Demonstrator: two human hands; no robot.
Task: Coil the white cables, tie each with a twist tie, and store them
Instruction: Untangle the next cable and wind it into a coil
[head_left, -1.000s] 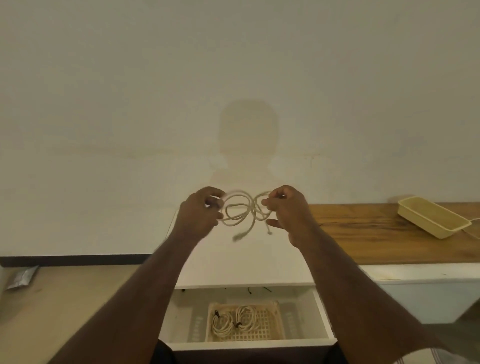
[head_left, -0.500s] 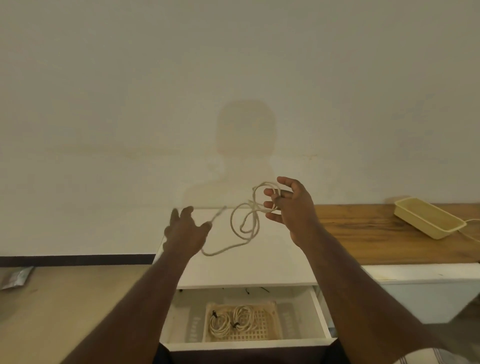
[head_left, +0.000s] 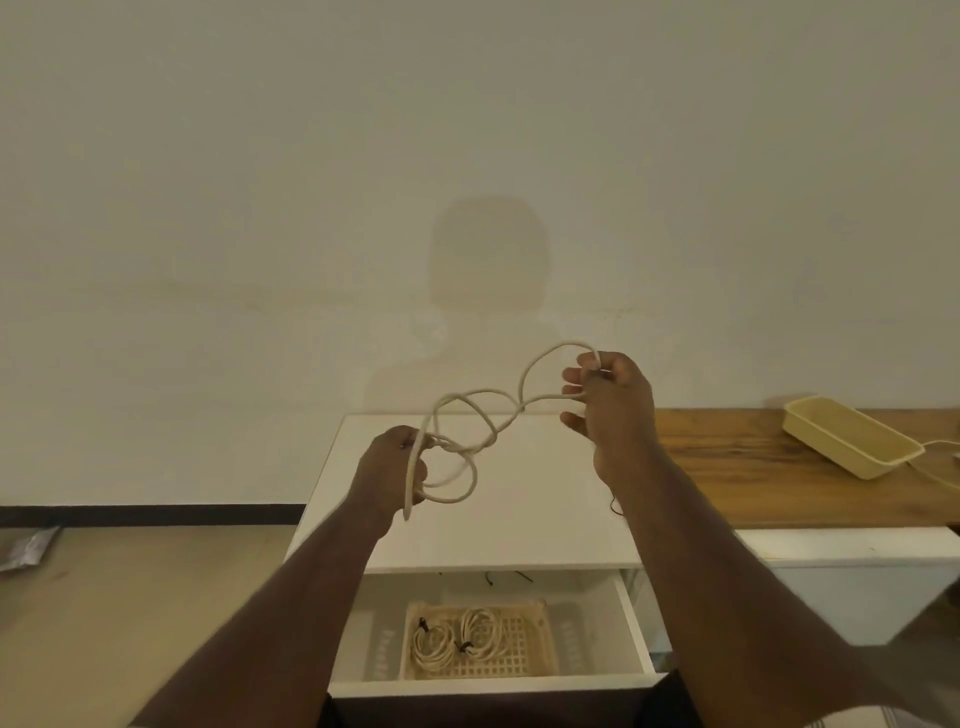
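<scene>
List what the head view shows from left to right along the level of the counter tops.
Foil packet on the floor → left hand → white cable → right hand → wooden counter → yellow tray.

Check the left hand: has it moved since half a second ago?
Yes. The left hand has closed on the white cable, which it was not holding then. It sits above the white cabinet top, near its left edge.

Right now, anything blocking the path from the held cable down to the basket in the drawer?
Nothing visible. The cable hangs between the left hand and right hand above the white cabinet top. The drawer is pulled open, and the basket holds two tied coils but has bare room on its right.
</scene>
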